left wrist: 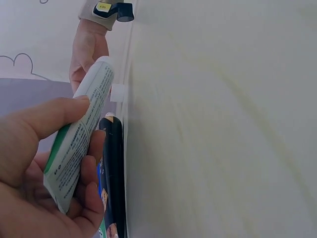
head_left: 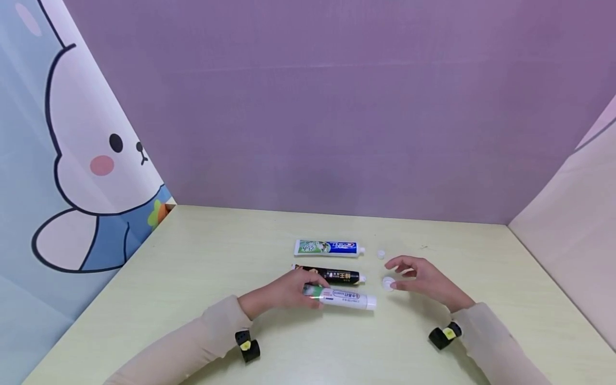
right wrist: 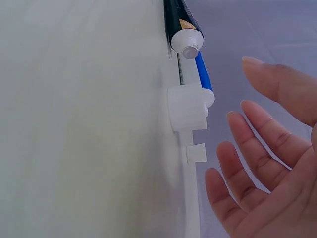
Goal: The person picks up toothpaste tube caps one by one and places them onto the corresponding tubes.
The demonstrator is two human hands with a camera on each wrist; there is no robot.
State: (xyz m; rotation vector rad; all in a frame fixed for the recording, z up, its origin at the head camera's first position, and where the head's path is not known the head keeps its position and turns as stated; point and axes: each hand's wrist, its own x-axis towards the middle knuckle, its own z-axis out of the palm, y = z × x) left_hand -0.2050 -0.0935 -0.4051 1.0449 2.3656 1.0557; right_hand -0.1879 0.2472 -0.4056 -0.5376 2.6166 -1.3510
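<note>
My left hand [head_left: 294,289] grips a white and green toothpaste tube [head_left: 347,299] near its flat end, thumb on one side and fingers curled round the other. The tube's capped end points right, and in the left wrist view the tube [left wrist: 84,124] is tilted. Just beyond it lies a black toothpaste tube [head_left: 337,275] with its nozzle bare. My right hand [head_left: 423,278] hovers beside a larger white cap [head_left: 387,283], fingers spread and lightly bent. In the right wrist view nothing is between thumb and fingers, and the larger cap [right wrist: 187,108] stands apart from them.
Farther back lies a blue and green toothpaste tube [head_left: 329,248], uncapped, with a small white cap [head_left: 381,254] to its right. All rest on a pale wooden table [head_left: 231,240]. A purple backdrop [head_left: 327,117] rises behind, and a rabbit-print cloth [head_left: 86,176] borders the left side.
</note>
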